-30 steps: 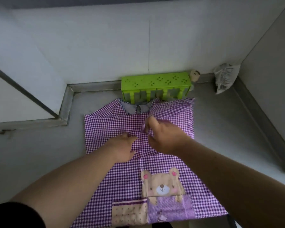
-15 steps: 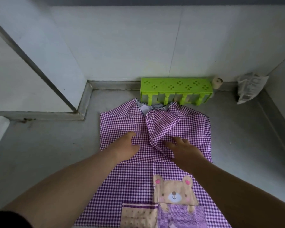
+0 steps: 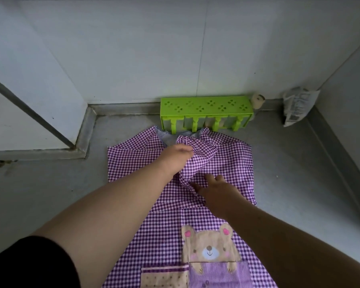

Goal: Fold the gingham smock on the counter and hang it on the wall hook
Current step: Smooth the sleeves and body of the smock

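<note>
Head view: the purple gingham smock [image 3: 227, 163] lies spread on the grey counter [image 3: 40, 194], its lower hem cut off by the frame edge. The left hand [image 3: 176, 157] pinches a bunched fold near the collar, fingertips hidden in cloth; the right hand [image 3: 216, 192] presses flat, fingers spread. One green rack [image 3: 206, 110] stands against the wall, touching the collar; one crumpled bag [image 3: 298, 104] sits in the corner.

smock [image 3: 227, 163] hem cut off by bottom edge, left hand [image 3: 176, 157] fingertips buried in bunched cloth, small figure [image 3: 257, 100] behind green rack [image 3: 206, 106] half hidden
</note>
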`<state>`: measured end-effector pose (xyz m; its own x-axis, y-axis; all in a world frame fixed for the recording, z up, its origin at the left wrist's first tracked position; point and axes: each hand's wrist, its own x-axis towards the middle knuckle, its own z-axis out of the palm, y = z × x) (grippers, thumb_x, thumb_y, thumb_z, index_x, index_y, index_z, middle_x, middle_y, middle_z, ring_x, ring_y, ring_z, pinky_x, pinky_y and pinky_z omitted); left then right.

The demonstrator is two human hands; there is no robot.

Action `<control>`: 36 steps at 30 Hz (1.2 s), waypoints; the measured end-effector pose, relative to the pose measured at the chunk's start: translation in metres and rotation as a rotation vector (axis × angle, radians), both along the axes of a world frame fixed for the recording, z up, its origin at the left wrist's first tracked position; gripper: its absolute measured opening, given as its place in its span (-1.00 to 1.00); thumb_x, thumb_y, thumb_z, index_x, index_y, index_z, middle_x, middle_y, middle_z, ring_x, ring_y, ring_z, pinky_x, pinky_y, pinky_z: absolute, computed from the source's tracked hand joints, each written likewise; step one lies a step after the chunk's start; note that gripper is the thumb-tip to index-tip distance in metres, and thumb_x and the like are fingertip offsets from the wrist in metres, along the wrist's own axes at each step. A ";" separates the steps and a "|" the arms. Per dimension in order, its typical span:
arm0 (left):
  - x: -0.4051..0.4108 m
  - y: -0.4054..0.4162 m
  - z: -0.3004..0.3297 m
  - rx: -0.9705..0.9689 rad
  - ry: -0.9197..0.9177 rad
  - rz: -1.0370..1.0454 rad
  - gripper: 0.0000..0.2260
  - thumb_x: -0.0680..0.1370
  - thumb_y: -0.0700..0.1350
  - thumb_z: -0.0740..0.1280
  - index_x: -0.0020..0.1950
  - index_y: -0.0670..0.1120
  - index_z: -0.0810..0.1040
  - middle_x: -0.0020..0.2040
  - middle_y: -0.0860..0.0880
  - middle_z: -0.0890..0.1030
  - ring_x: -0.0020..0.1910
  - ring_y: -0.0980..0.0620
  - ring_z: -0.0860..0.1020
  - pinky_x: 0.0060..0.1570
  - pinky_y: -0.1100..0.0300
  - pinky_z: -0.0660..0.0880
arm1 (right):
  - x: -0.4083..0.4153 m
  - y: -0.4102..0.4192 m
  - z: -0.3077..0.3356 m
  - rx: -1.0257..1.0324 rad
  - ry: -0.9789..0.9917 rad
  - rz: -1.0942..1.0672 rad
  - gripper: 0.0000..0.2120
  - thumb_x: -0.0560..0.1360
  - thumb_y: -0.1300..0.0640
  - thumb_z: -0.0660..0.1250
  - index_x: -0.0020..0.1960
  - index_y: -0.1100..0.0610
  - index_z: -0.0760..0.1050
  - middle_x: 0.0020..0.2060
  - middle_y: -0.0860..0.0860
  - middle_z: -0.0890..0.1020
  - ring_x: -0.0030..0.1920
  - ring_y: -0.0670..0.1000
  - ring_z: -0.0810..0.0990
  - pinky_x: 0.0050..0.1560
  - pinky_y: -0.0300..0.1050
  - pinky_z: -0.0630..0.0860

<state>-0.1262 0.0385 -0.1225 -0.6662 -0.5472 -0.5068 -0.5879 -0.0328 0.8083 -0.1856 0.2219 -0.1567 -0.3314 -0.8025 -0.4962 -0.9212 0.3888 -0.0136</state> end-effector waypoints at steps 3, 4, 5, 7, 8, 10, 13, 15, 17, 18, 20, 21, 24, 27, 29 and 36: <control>-0.006 -0.002 0.008 -0.134 0.030 0.020 -0.81 0.62 -0.12 0.42 0.22 0.00 0.72 -0.07 0.14 0.66 -0.12 0.11 0.55 -0.20 0.28 0.43 | 0.001 0.001 0.001 -0.013 0.024 -0.001 -0.28 0.59 0.04 0.31 0.59 -0.29 0.01 0.49 0.16 0.22 0.35 0.25 0.35 0.13 0.20 0.60; -0.003 -0.004 0.011 -0.189 0.033 0.015 -0.84 0.62 -0.14 0.41 0.16 0.02 0.73 -0.11 0.15 0.64 -0.18 0.12 0.54 -0.24 0.29 0.42 | 0.001 0.003 0.000 -0.016 0.031 -0.001 -0.29 0.59 0.03 0.31 0.59 -0.29 0.01 0.49 0.16 0.22 0.35 0.25 0.35 0.11 0.20 0.61; 0.003 -0.007 0.016 -0.244 0.031 0.005 -0.85 0.61 -0.15 0.40 0.10 0.04 0.72 -0.11 0.17 0.64 -0.21 0.12 0.55 -0.25 0.29 0.42 | 0.001 0.003 -0.002 -0.020 0.035 0.001 -0.27 0.59 0.02 0.32 0.59 -0.29 -0.01 0.48 0.16 0.22 0.34 0.24 0.36 0.09 0.20 0.61; 0.021 -0.015 0.020 -0.371 0.026 -0.029 -0.83 0.62 -0.16 0.38 0.08 0.05 0.72 -0.04 0.17 0.68 -0.17 0.07 0.61 -0.19 0.26 0.47 | -0.001 0.005 -0.004 -0.031 0.033 -0.011 -0.23 0.58 -0.03 0.34 0.59 -0.30 -0.05 0.48 0.14 0.24 0.35 0.22 0.36 0.10 0.21 0.61; 0.034 -0.021 0.021 -0.452 0.015 -0.044 -0.82 0.62 -0.17 0.37 0.11 0.04 0.73 0.02 0.14 0.71 -0.11 0.07 0.64 -0.13 0.27 0.49 | -0.002 0.005 -0.004 -0.045 0.032 -0.019 -0.22 0.57 -0.08 0.35 0.60 -0.29 -0.07 0.48 0.12 0.25 0.37 0.20 0.36 0.13 0.21 0.59; 0.062 -0.032 0.020 -0.606 -0.006 -0.041 -0.79 0.62 -0.16 0.38 0.20 -0.01 0.74 0.15 0.06 0.73 0.01 0.10 0.66 0.01 0.31 0.48 | -0.005 0.007 -0.003 -0.057 0.047 -0.035 -0.17 0.53 -0.22 0.36 0.61 -0.23 -0.08 0.50 0.10 0.27 0.40 0.19 0.36 0.21 0.21 0.55; 0.106 -0.042 0.015 -0.723 -0.051 0.018 -0.77 0.63 -0.15 0.39 0.26 -0.03 0.71 0.17 -0.03 0.72 0.08 -0.03 0.67 0.12 0.18 0.53 | -0.010 0.010 -0.001 -0.059 0.103 -0.032 -0.11 0.49 -0.34 0.33 0.63 -0.17 -0.09 0.52 0.13 0.26 0.45 0.21 0.34 0.32 0.24 0.47; 0.131 -0.045 0.011 -0.710 -0.113 0.039 -0.75 0.65 -0.12 0.37 0.32 -0.03 0.67 0.20 -0.06 0.71 0.10 -0.06 0.66 0.11 0.17 0.51 | -0.012 0.010 0.000 -0.039 0.114 -0.014 -0.13 0.51 -0.35 0.29 0.64 -0.17 -0.10 0.58 0.15 0.18 0.52 0.24 0.25 0.43 0.26 0.35; 0.152 -0.044 0.003 -0.669 -0.221 0.022 -0.71 0.66 -0.06 0.36 0.38 0.00 0.63 0.23 -0.06 0.69 0.11 -0.06 0.65 0.10 0.17 0.50 | -0.013 0.008 0.002 0.001 0.101 0.005 -0.17 0.54 -0.33 0.26 0.64 -0.20 -0.12 0.63 0.14 0.07 0.58 0.24 0.14 0.51 0.28 0.24; 0.163 -0.044 -0.001 -0.630 -0.279 0.005 -0.69 0.66 -0.04 0.35 0.41 0.01 0.60 0.25 -0.06 0.68 0.14 -0.06 0.64 0.14 0.14 0.52 | -0.012 0.006 0.003 0.019 0.095 0.013 -0.18 0.56 -0.32 0.25 0.64 -0.20 -0.13 0.64 0.14 0.03 0.60 0.24 0.10 0.53 0.29 0.20; 0.178 -0.046 -0.014 -0.557 -0.380 -0.061 -0.66 0.66 0.00 0.35 0.43 0.01 0.59 0.30 -0.04 0.66 0.21 -0.06 0.63 0.27 0.07 0.54 | -0.013 0.005 0.004 0.036 0.089 0.013 -0.19 0.56 -0.32 0.23 0.64 -0.21 -0.15 0.65 0.13 -0.02 0.61 0.25 0.06 0.54 0.32 0.17; 0.184 -0.048 -0.020 -0.527 -0.423 -0.095 -0.64 0.65 0.04 0.35 0.44 0.02 0.59 0.33 -0.03 0.65 0.24 -0.05 0.63 0.31 0.04 0.53 | -0.013 0.005 0.003 0.036 0.087 0.013 -0.19 0.57 -0.33 0.22 0.64 -0.21 -0.17 0.65 0.13 -0.03 0.61 0.25 0.06 0.54 0.33 0.16; 0.195 -0.051 -0.028 -0.527 -0.501 -0.136 -0.64 0.62 0.14 0.35 0.37 0.05 0.62 0.32 -0.01 0.64 0.24 -0.01 0.61 0.33 0.06 0.52 | -0.015 0.007 0.000 0.029 0.077 0.013 -0.16 0.54 -0.40 0.18 0.63 -0.22 -0.19 0.66 0.13 -0.05 0.62 0.24 0.05 0.55 0.34 0.14; 0.195 -0.048 -0.022 -0.720 -0.568 -0.188 -0.62 0.59 0.23 0.34 0.36 0.14 0.57 0.48 -0.04 0.39 0.43 -0.08 0.43 0.42 -0.04 0.46 | -0.016 0.011 0.001 0.037 0.011 -0.008 -0.08 0.42 -0.58 0.07 0.63 -0.25 -0.18 0.66 0.08 -0.11 0.64 0.20 -0.02 0.58 0.32 0.04; 0.192 -0.047 -0.019 -0.882 -0.533 -0.355 -0.60 0.59 0.26 0.33 0.38 0.16 0.55 0.63 0.01 0.22 0.58 -0.09 0.25 0.53 -0.09 0.34 | -0.018 0.012 0.005 -0.025 -0.040 -0.100 -0.14 0.42 -0.60 -0.11 0.63 -0.26 -0.04 0.67 0.03 -0.06 0.65 0.14 -0.03 0.60 0.26 -0.01; 0.173 -0.042 -0.019 -0.846 -0.622 -0.731 -0.41 0.62 0.26 0.29 0.61 0.10 0.29 0.71 -0.05 0.11 0.64 -0.12 0.19 0.58 -0.12 0.25 | -0.041 0.033 0.006 -0.005 0.055 -0.348 -0.15 0.52 -0.31 0.28 0.66 -0.14 -0.05 0.66 0.06 -0.05 0.65 0.16 -0.06 0.60 0.19 0.09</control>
